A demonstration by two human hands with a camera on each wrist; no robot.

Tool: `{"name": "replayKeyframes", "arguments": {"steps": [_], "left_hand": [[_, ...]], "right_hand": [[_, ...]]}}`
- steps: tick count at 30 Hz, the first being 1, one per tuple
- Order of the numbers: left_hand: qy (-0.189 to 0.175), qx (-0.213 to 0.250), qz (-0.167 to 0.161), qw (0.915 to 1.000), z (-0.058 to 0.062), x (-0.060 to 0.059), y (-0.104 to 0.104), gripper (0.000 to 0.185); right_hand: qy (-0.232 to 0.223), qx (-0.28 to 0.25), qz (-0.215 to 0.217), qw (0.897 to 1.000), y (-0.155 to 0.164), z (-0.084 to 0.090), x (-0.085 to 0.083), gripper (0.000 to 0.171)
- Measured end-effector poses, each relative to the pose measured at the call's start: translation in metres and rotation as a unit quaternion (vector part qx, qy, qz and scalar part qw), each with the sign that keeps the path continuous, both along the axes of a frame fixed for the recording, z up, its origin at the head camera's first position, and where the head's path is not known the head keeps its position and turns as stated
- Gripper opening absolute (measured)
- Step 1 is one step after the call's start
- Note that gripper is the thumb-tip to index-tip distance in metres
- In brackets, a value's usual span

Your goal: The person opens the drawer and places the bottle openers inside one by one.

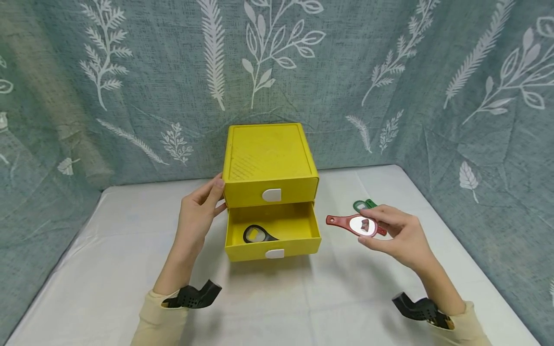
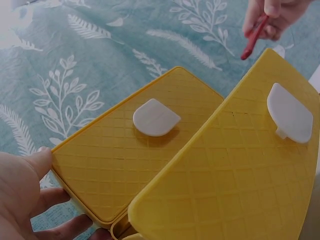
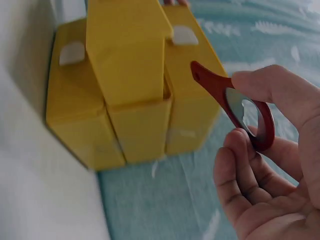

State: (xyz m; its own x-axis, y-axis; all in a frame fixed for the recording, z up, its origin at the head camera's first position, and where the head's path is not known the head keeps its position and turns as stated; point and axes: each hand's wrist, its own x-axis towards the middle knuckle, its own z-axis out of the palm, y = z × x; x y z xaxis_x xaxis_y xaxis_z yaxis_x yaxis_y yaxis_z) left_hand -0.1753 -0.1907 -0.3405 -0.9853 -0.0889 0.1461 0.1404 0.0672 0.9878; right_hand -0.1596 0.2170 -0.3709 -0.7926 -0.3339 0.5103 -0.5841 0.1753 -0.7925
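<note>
A yellow two-drawer box (image 1: 268, 158) stands at the middle of the table. Its lower drawer (image 1: 313, 222) is pulled out, and a black bottle opener (image 1: 257, 234) lies inside. My left hand (image 1: 218, 194) rests against the box's left side at the upper drawer's front corner, fingers fairly straight. In the left wrist view the thumb (image 2: 30, 170) touches the edge of the upper drawer front (image 2: 110, 165). My right hand (image 1: 365, 226) pinches a red bottle opener (image 1: 342, 221) by its round head, to the right of the open drawer and above the table. The right wrist view shows the red bottle opener (image 3: 215, 85) pointing toward the box (image 3: 130, 75).
A green bottle opener (image 1: 361, 205) lies on the white tablecloth (image 1: 108, 250) just behind my right hand. Leaf-patterned blue curtains (image 1: 389, 72) close in the back and both sides. Each drawer front carries a white tab handle (image 1: 271, 194).
</note>
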Motion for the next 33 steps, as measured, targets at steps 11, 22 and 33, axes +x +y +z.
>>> {"name": "replayKeyframes", "arguments": {"steps": [11,22,33], "left_hand": [[0.003,-0.003,0.003,1.0000,-0.001,0.002,-0.002,0.056],[-0.007,0.000,0.000,1.0000,-0.002,0.001,-0.002,0.056],[-0.005,0.002,0.000,1.0000,-0.002,0.002,-0.002,0.055]], "right_hand": [[0.013,0.010,0.067,0.998,-0.057,0.001,-0.009,0.056],[0.023,0.040,0.065,0.997,-0.089,0.011,-0.023,0.050],[0.037,0.037,0.074,0.996,-0.103,0.012,-0.029,0.048]]}}
